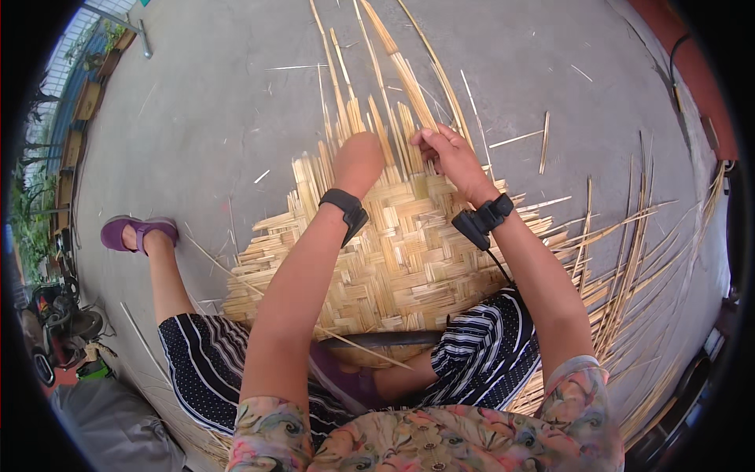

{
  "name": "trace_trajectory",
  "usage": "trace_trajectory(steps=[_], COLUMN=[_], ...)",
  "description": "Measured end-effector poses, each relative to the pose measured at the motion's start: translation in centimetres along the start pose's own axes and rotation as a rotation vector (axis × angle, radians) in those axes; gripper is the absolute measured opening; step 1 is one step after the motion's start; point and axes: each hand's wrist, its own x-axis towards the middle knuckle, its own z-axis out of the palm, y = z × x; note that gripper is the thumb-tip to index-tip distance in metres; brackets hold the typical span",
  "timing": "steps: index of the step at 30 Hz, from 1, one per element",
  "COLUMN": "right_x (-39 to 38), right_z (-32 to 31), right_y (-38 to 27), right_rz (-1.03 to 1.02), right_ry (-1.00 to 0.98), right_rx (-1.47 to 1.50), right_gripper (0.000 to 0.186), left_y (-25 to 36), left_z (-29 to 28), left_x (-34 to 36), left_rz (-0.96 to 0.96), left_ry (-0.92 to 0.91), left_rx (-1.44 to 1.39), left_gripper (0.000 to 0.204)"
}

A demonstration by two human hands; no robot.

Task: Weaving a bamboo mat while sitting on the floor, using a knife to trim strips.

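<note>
"On the grey floor point(204, 86), which thing is the largest?"

"It is the woven sheet point(377, 259), spread in front of the person. Its far edge is unfinished, with strip ends pointing outward. I judge it light for its width, rather stiff where the weave is dense, and springy at the edges."

"Where is it good to take hold?"

"By several strips together, close to the weave, I think. One strip alone may split, and its edges may scratch the skin. The surface looks dry, so probably it is not slippery."

"Are there containers?"

"The loose strips point(621, 275) at right have none; they fan out over the floor. Along the left rim stand brown boxes point(72, 149), with green plants point(33, 212) near them. What the boxes contain, I cannot tell."

"And the hands?"

"The left hand point(360, 161) is over the far edge; its fingers are hidden, so I cannot say whether it grasps something. The right hand point(450, 153) appears to pinch the lower end of a wide strip point(409, 79)."
</note>
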Motion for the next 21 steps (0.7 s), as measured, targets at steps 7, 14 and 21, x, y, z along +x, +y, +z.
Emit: trace_trajectory(steps=[7, 14, 21], right_x=[-0.4, -1.5, -0.1], right_z=[0.3, 1.6, 1.2], right_y=[0.4, 0.4, 2.7], right_rz=[-0.09, -0.142, -0.398], right_ry=[0.058, 0.258, 0.006], right_rx=[0.071, -0.087, -0.631], right_gripper=[0.032, 0.029, 0.021], left_y=[0.3, 2.3, -0.8], left_z=[-1.8, -2.3, -1.1], left_x=[-0.4, 0.3, -0.7], left_rz=[-0.291, -0.304, 0.142], left_ry=[-0.14, -0.063, 0.033], left_rx=[-1.137, -0.918, -1.034], left_gripper=[0.036, 0.04, 0.031])
